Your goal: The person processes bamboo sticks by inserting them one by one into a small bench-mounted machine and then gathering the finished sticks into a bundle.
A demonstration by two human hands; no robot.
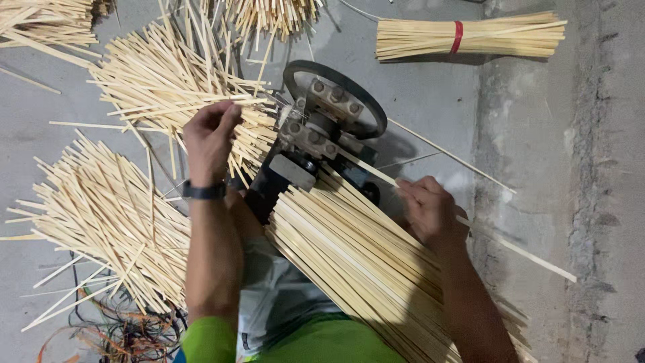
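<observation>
While left hand (209, 138) fingers pinch a strip (201, 104), right hand (430, 210) grips stick (510, 245), machine (322, 134) between, loose piles (101, 215) around

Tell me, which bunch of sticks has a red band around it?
The neat bundle of sticks at the top right, lying alone on the floor. The other piles are loose and spread out, with no band.

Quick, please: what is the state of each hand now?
Left hand: closed, pinching thin sticks leaving the machine.
Right hand: closed on one long strip.
</observation>
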